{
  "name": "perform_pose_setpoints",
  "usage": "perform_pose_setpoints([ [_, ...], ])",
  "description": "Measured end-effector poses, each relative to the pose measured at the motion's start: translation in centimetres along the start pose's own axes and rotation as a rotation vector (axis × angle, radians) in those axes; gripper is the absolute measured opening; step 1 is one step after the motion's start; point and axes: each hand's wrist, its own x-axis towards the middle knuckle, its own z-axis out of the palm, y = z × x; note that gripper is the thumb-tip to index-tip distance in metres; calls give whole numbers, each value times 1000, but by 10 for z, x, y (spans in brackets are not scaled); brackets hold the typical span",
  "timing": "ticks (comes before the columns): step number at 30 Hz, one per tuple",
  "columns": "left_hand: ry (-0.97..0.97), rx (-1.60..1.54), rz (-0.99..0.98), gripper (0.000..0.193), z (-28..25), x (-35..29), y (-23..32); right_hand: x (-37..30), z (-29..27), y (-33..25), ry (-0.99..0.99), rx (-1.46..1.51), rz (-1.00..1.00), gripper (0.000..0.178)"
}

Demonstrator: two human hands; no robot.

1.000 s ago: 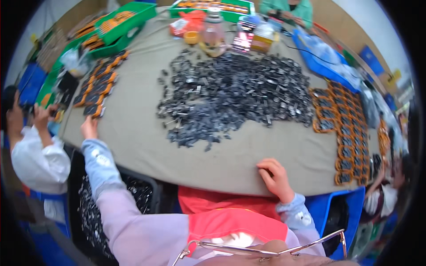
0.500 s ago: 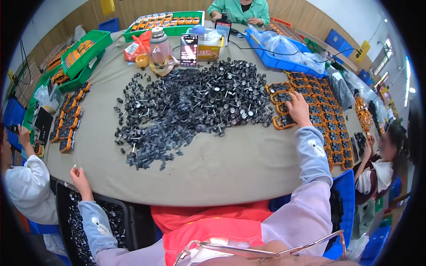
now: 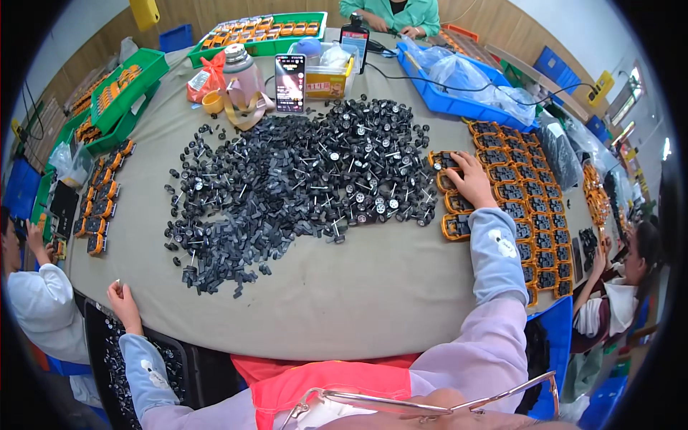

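My right hand reaches out to the right and lies on an orange toy-car chassis at the left edge of the rows of orange chassis; its fingers are spread over the parts. My left hand rests at the near left table edge, fingers curled, with a tiny pale piece pinched at its tip. Between both hands spreads a big heap of black wheels and axles on the grey-green table.
A phone on a stand, a flask, a yellow box and green trays stand at the back. A blue tray with plastic bags lies back right. Other people sit left, right and opposite. A black crate of parts sits below left.
My right hand has slid a little nearer along the orange chassis rows. My left hand stays at the near left table edge. The view has shifted left and down.
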Motion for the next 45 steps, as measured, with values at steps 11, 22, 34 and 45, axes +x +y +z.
perform_pose_setpoints([
  [11, -15, -101, 14, 27, 9, 9, -17, -113, -32, -58, 50, -145, 225, 51],
  [22, -28, -265, -9, 22, 11, 1, 2, -187, -52, -132, 105, 84, 48, 50],
  [34, -80, -224, -15, 22, 9, 1, 6, -173, -43, -223, -6, 134, -108, 51],
  [45, -25, -162, 31, 22, 0, -6, 21, -151, -60, -246, 122, 277, -62, 42],
])
